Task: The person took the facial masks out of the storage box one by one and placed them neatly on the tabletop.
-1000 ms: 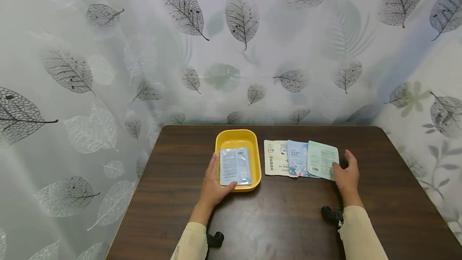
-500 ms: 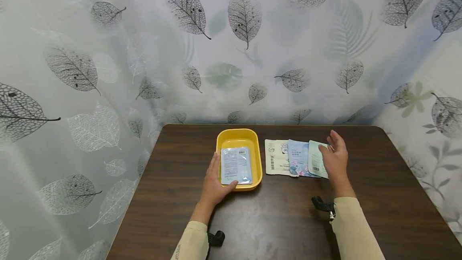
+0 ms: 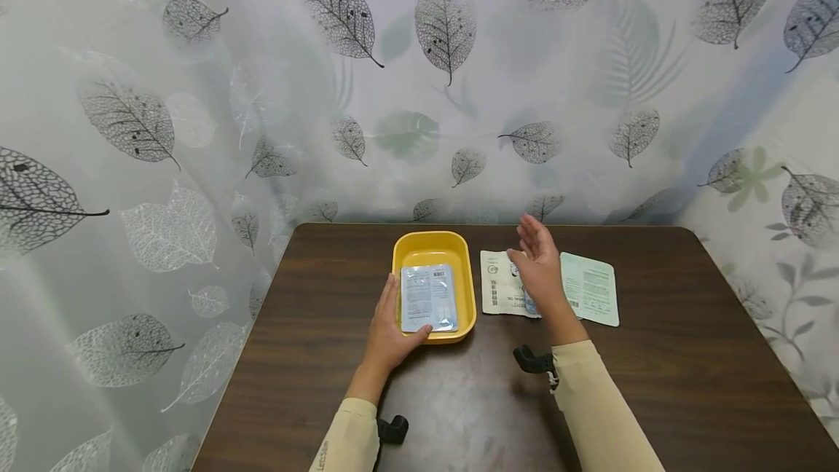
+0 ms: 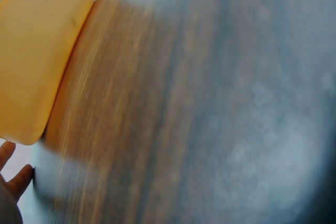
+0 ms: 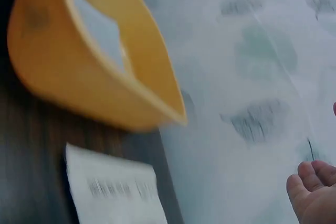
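My left hand point(image 3: 387, 333) rests against the near left corner of a yellow plastic tray point(image 3: 467, 290), fingers along its left side and thumb at the front rim. Inside the tray lies a shiny silver-blue sachet point(image 3: 429, 299). To its right, flat on the table, are a cream sachet point(image 3: 498, 290) and a mint-green sachet point(image 3: 593, 286); a blue sachet between them is mostly hidden by my right hand point(image 3: 540, 268). That hand is raised over the sachets, fingers extended and holding nothing. The right wrist view shows the hand point(image 5: 317, 195) apart from the tray point(image 5: 79, 72).
Everything stands on a dark wood-grain table point(image 3: 688, 355) with rounded far corners. A leaf-patterned curtain point(image 3: 446, 122) hangs behind the table and along both sides. A black wrist mount point(image 3: 393, 430) is strapped to the left arm, another point(image 3: 534, 360) to the right.
My right hand has moved left, from the mint-green sachet's right edge to above the blue and cream ones. The mint-green sachet is uncovered again. The left hand stays at the tray.
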Demonstrator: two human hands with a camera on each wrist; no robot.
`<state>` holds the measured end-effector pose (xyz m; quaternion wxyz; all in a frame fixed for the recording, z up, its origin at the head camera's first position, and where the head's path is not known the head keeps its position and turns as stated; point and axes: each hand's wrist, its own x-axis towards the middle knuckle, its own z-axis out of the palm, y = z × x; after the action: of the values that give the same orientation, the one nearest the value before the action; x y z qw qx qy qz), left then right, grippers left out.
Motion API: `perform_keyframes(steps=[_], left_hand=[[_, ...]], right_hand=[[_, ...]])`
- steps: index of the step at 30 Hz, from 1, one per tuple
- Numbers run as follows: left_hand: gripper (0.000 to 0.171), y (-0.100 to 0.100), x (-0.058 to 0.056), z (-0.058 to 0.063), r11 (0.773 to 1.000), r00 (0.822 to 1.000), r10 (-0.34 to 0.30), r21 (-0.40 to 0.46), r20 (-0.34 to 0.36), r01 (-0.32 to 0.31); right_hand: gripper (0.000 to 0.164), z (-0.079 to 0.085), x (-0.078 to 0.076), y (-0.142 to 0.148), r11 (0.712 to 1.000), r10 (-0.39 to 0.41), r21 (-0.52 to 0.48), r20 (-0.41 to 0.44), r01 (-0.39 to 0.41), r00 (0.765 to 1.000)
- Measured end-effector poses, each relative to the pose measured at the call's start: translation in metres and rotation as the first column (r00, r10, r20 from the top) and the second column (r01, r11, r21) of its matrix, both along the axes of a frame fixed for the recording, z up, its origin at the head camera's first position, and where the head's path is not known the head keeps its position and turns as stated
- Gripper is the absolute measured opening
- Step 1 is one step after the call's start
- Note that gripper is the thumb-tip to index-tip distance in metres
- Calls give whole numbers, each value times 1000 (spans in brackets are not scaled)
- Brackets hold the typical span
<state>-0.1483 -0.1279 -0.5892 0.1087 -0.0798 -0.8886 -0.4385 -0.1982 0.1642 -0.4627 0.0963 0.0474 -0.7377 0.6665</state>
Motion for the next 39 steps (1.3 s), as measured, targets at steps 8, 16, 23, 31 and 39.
perform_keyframes(steps=[8, 16, 23, 31, 39], left_hand=[[113, 0, -1, 1, 1000, 1000, -6, -6, -9, 6], [111, 2, -2, 1, 1000, 998, -5, -15, -57, 4], [111, 1, -2, -1, 1000, 996, -5, -22, -85, 3], [111, 1, -2, 1, 1000, 998, 3, -22, -62, -4], [109, 2, -1, 0, 1000, 997, -2, -19, -80, 1]], right_hand=[[64, -15, 5, -68, 991, 114, -75, 54, -110, 992], [69, -47, 4, -109, 982, 159, -129, 204, -135, 966], [72, -68, 0, -120, 993, 97, -90, 321, -71, 942], [74, -71, -3, -127, 999, 42, -44, 404, -26, 914], [72, -71, -2, -126, 998, 20, -58, 398, 3, 917]])
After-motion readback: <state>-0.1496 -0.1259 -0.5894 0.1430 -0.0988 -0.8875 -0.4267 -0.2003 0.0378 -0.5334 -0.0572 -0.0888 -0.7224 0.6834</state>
